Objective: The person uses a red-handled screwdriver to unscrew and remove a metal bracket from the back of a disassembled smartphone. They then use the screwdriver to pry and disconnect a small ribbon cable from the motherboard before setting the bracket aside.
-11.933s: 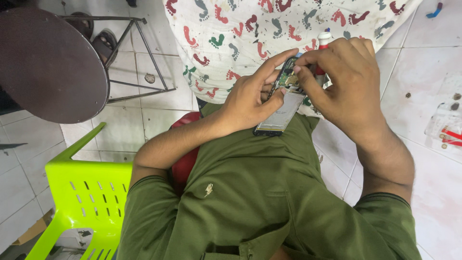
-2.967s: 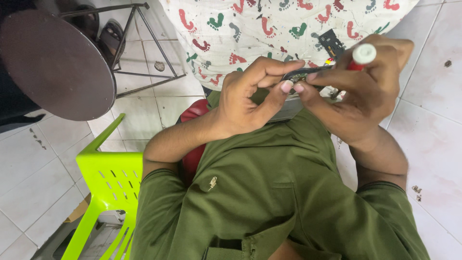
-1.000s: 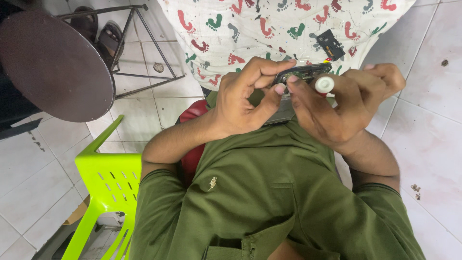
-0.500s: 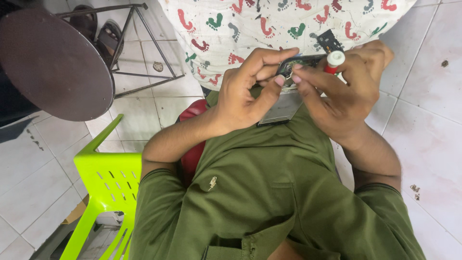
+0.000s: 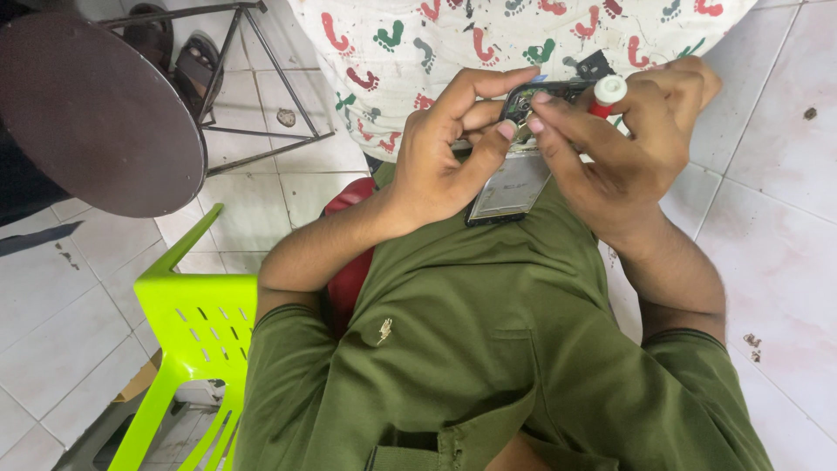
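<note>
Your left hand (image 5: 436, 166) grips an opened phone (image 5: 514, 179) held above your lap, fingers clenched around its edge with the thumb reaching toward its top. Your right hand (image 5: 628, 148) clasps a small red-and-white tool (image 5: 604, 94) while its forefinger presses the phone's upper end. A lime-green plastic chair (image 5: 196, 323) stands at your left, near a round dark stool (image 5: 96, 113).

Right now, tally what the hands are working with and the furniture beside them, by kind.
Opened phones: 1, the opened phone, gripped by the left hand
Red-and-white tools: 1, the small tool, in the right hand
Green chairs: 1
Round tables: 1
Total: 4
</note>
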